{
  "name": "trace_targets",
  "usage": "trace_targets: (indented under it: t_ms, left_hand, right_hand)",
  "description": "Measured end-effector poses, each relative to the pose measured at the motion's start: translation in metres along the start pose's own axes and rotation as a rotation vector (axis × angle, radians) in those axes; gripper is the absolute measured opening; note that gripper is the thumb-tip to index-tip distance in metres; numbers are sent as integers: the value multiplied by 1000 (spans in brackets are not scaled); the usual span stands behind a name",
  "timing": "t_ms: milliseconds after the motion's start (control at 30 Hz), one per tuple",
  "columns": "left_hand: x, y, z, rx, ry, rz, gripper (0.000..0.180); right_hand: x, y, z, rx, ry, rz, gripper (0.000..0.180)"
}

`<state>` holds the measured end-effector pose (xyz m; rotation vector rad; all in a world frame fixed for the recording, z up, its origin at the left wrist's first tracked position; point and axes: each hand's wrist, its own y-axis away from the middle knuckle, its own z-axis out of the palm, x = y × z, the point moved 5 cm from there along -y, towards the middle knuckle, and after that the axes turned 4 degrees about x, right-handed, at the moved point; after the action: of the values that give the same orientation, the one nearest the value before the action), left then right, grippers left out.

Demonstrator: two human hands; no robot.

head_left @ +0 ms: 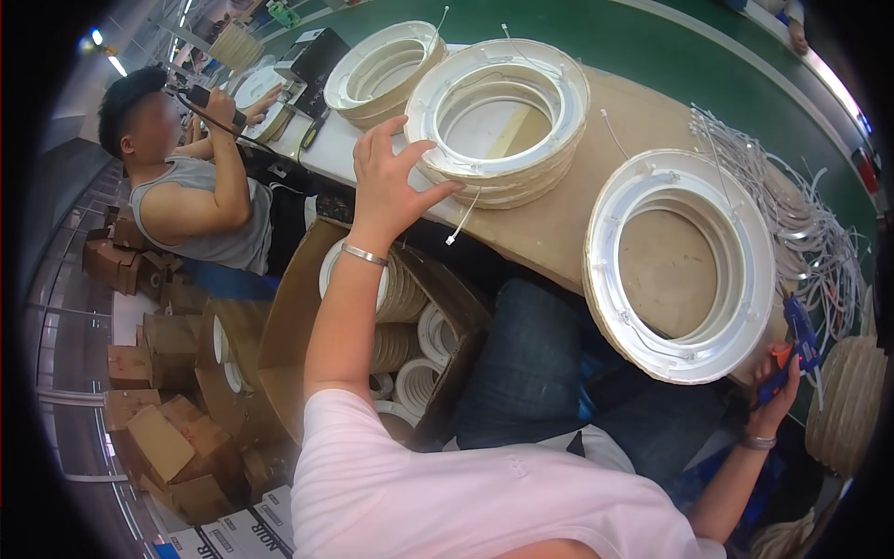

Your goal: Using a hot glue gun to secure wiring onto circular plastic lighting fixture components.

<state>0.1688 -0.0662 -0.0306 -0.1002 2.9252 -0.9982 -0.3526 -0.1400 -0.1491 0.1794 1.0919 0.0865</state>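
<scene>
My left hand [391, 177] reaches up with fingers spread and rests against the near side of a stack of white ring frames [503, 121] on the wooden bench top; it grips nothing. A single white ring frame [680, 265] lies flat nearer to me at the bench edge. My right hand [778, 387] sits low at the right, closed around a blue glue gun [796, 340] that points up toward that ring's right rim.
A second ring stack [386, 70] stands further left. A heap of white cable ties [801, 214] lies right of the single ring. An open cardboard box [400, 326] of rings sits below the bench. Another person [186, 186] works at the left. Small cartons [158, 419] pile on the floor.
</scene>
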Motion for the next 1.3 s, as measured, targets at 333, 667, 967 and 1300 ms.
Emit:
trace_targets:
  t_ms: [333, 667, 967, 1300]
  left_hand:
    - [-1, -2, 0, -8, 20, 16, 41]
    - [-2, -3, 0, -18, 26, 12, 42]
    - [11, 3, -22, 19, 91, 24, 41]
    - [134, 23, -8, -486, 1006, -517, 38]
  right_hand:
    - [0, -1, 1, -38, 15, -3, 35]
    - [1, -3, -1, -15, 27, -16, 38]
    - [1, 2, 3, 3, 21, 4, 34]
    - [1, 0, 12, -56, -19, -33, 30]
